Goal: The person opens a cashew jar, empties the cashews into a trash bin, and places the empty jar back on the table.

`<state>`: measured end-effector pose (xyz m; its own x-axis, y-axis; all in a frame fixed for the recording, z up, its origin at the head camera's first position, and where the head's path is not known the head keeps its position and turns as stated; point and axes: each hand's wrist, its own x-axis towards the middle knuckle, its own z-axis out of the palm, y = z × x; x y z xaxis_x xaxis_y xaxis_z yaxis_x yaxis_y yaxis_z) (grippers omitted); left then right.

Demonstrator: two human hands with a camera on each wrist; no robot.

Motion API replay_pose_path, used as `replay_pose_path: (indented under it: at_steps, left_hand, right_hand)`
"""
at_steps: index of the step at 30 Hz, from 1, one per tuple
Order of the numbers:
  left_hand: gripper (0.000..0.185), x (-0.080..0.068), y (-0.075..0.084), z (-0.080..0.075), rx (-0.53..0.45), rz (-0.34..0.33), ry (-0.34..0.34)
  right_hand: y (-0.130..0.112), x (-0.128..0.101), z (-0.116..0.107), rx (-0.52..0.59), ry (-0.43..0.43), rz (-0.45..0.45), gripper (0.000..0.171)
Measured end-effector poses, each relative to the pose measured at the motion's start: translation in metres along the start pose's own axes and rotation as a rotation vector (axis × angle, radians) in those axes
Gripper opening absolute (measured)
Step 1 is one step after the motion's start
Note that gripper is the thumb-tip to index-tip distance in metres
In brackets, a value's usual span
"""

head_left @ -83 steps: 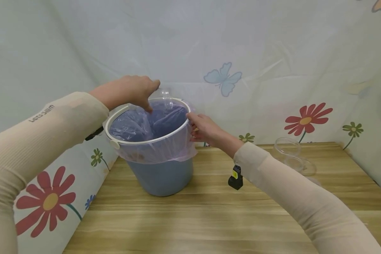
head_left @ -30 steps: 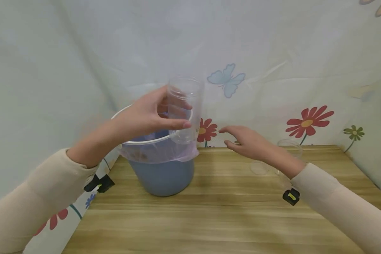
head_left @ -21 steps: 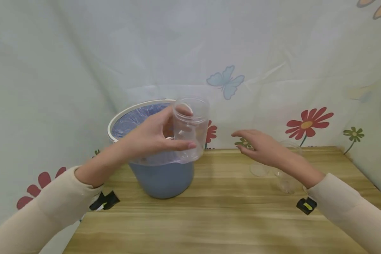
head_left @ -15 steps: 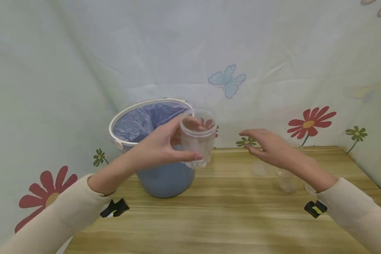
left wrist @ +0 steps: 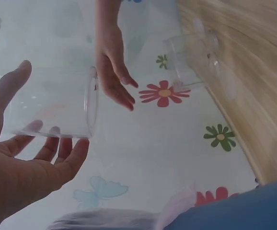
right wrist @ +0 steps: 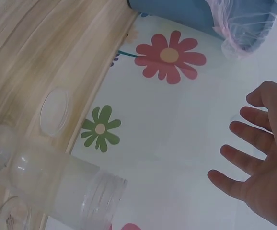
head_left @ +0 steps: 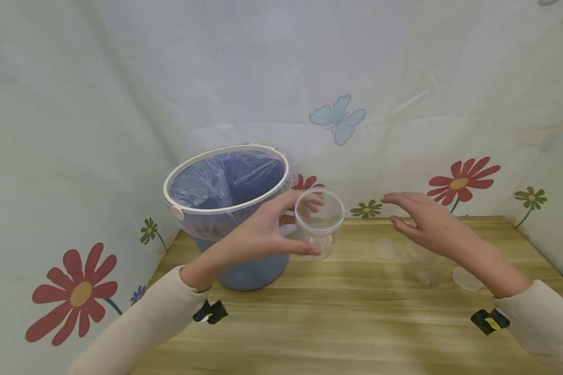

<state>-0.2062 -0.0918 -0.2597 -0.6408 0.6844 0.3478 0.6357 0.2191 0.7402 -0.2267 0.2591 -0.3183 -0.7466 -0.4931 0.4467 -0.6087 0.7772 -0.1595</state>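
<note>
Fingers [head_left: 305, 249] of the left hand [head_left: 258, 237] curl round a clear jar [head_left: 318, 221], empty, just right of the lined bucket [head_left: 225, 208]; right hand [head_left: 427, 221] hovers spread above another jar [head_left: 429, 268]; setting down seemingly remains.

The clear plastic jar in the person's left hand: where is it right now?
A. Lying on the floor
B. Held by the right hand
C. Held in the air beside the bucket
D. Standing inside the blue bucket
C: the left hand grips the clear jar above the table, beside the bucket.
</note>
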Motion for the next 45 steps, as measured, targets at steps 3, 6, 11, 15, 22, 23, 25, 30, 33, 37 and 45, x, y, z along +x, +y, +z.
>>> replay_pose_path:
  at_steps: [3, 6, 11, 15, 22, 23, 25, 30, 33, 37, 45]
  left_hand:
    - [0.074, 0.009, -0.015, 0.008, -0.003, -0.005, 0.003]
    - [0.074, 0.018, -0.029, 0.018, -0.020, -0.018, -0.001]
    - [0.072, 0.034, -0.056, 0.039, -0.060, -0.079, 0.024]
    - [0.074, 0.046, -0.088, 0.056, -0.076, -0.127, 0.040]
    - [0.072, 0.068, -0.148, 0.071, -0.067, -0.192, 0.112]
    - [0.072, 0.071, -0.155, 0.074, -0.054, -0.209, 0.124]
    - [0.071, 0.077, -0.170, 0.083, -0.034, -0.238, 0.133]
    - [0.071, 0.091, -0.194, 0.107, -0.061, -0.279, 0.123]
    - [0.069, 0.097, -0.201, 0.117, -0.094, -0.289, 0.147]
    - [0.068, 0.104, -0.206, 0.128, -0.108, -0.298, 0.160]
    - [0.071, 0.106, -0.214, 0.141, -0.094, -0.320, 0.139]
  right_hand:
    - [0.005, -0.004, -0.002, 0.001, 0.008, 0.016, 0.047]
    - [0.008, -0.008, -0.001, 0.010, 0.012, 0.049, 0.046]
    - [0.014, -0.014, 0.009, 0.030, 0.024, 0.062, 0.043]
    - [0.020, -0.018, 0.020, 0.023, 0.039, 0.055, 0.042]
    - [0.027, -0.025, 0.027, -0.001, 0.056, 0.095, 0.043]
    - [0.028, -0.025, 0.027, -0.004, 0.053, 0.099, 0.043]
    - [0.029, -0.027, 0.030, -0.021, 0.047, 0.095, 0.042]
    - [0.026, -0.028, 0.043, -0.064, 0.053, 0.053, 0.041]
    - [0.022, -0.029, 0.052, -0.041, 0.031, 0.045, 0.041]
    - [0.019, -0.033, 0.060, -0.015, 0.012, 0.059, 0.039]
    - [0.015, -0.038, 0.073, -0.003, -0.045, 0.094, 0.039]
